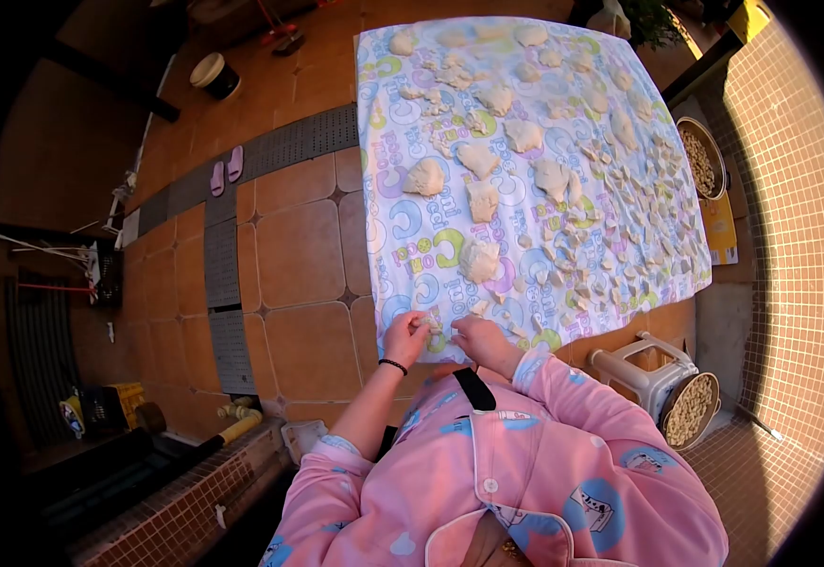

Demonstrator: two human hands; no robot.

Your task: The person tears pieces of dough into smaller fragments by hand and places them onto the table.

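The left hand [405, 338] and right hand [488, 344] are held by the cloth [401, 210] edge, fingers curled; pinching cannot be confirmed. Room ahead is crowded by pale lumps [479, 262].

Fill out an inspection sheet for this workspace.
Surface: white cloth printed with colourful letters, spread out, slightly rumpled.
Job's things: large pale dough-like lumps, mostly on the left and far parts; small pale irregular pieces scattered mainly on the right.
Clutter: round pan of pale bits beside a white plastic stool, right of the cloth.
Hands: bare left hand and bare right hand at the near edge, fingers curled; any grip too small to tell.
Cables: nothing seen.
Surroundings: orange-brown floor tiles; pink slippers left.
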